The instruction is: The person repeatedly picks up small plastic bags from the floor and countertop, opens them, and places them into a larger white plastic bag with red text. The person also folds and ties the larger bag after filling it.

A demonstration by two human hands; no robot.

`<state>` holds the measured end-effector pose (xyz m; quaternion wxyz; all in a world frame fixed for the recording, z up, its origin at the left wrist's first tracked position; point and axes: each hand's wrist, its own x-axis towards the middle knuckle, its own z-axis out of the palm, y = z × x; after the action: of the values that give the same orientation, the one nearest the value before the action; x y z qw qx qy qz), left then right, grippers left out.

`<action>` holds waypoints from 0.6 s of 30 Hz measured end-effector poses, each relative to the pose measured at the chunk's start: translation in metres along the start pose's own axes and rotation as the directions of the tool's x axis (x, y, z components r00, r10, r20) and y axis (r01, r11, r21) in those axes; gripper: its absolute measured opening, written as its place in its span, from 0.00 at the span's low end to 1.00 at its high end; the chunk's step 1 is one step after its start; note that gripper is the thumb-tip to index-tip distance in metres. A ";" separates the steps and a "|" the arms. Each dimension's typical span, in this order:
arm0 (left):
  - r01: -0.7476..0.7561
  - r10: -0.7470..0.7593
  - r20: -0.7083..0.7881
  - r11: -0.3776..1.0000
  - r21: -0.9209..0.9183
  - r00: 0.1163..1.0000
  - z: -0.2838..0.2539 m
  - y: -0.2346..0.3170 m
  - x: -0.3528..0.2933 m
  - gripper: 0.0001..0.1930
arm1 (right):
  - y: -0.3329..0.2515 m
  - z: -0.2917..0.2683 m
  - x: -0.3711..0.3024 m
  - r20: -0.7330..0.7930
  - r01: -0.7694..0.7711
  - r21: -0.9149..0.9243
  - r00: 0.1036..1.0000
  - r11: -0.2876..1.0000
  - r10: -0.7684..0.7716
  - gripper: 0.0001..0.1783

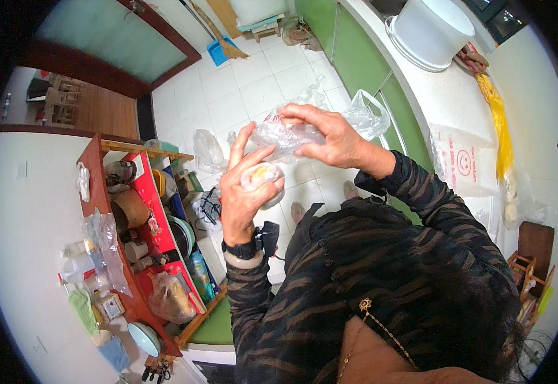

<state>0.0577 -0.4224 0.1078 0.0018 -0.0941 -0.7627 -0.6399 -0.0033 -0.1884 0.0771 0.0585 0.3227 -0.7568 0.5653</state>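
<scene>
A: Eyes on the middle of the frame, what's the left hand (237, 195) got?
B: A roundish plastic-wrapped bundle (259, 177), yellow showing through! It sits just left of centre, with the thumb bent across it and two other fingers stretched apart toward the upper right.
A: And the right hand (339, 137)?
B: Right beside it, at upper centre, gripping a clear plastic bag (285, 139): fingers over the top, thumb underneath, crumpled film between them. Red print on that bag, too!
A: Are the left fingertips pressing the bag?
B: They're right at its edge, but I can't tell whether they press it.
A: Round the rest of the frame?
B: Upper right, a white bucket (432, 35) on the pale surface (410, 80); top centre, a broom (211, 25) by a blue dustpan (216, 54); and a crowded shelf (93, 185) over on the left!
</scene>
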 end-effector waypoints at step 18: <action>-0.102 0.059 0.142 0.941 0.321 0.988 0.015 0.012 -0.038 0.35 | -0.013 -0.001 -0.015 -0.121 0.065 -0.263 0.988 0.963 -0.100 0.03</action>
<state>0.0986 -0.4110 0.1126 -0.0061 -0.1652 -0.8524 -0.4961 0.0154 -0.1836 0.0811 0.1737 0.3052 -0.8043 0.4793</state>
